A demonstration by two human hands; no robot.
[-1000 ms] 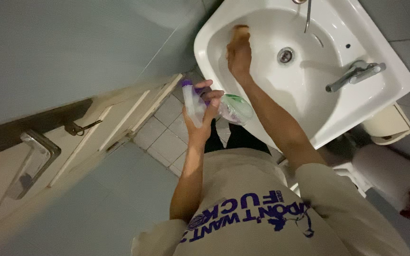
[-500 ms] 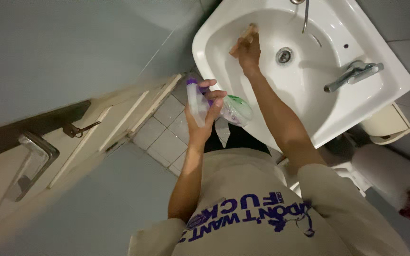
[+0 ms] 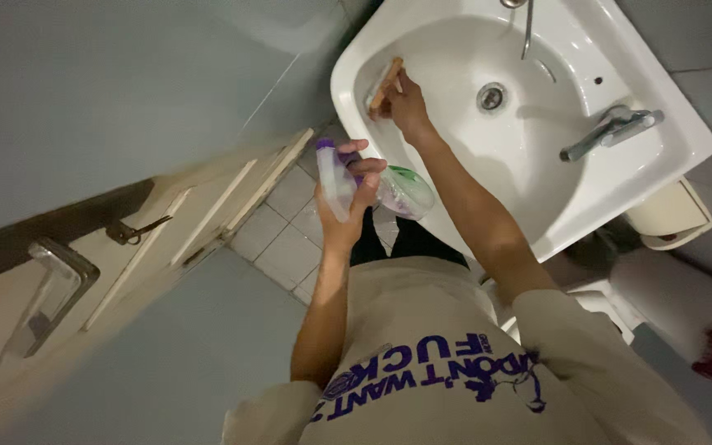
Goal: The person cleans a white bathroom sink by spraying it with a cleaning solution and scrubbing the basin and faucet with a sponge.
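One sponge, one spray bottle, one basin, two busy hands
Right hand (image 3: 403,103) has its fingers pinched shut on the orange sponge (image 3: 384,82), pressed to the inner wall of the white sink (image 3: 653,91); left hand (image 3: 348,202) wraps tight around the clear, purple-capped spray bottle (image 3: 397,191), held just outside the rim, below the sponge

sink (image 3: 455,25): far rim cut by top edge | spray bottle (image 3: 389,191): middle hidden under left hand (image 3: 348,206)
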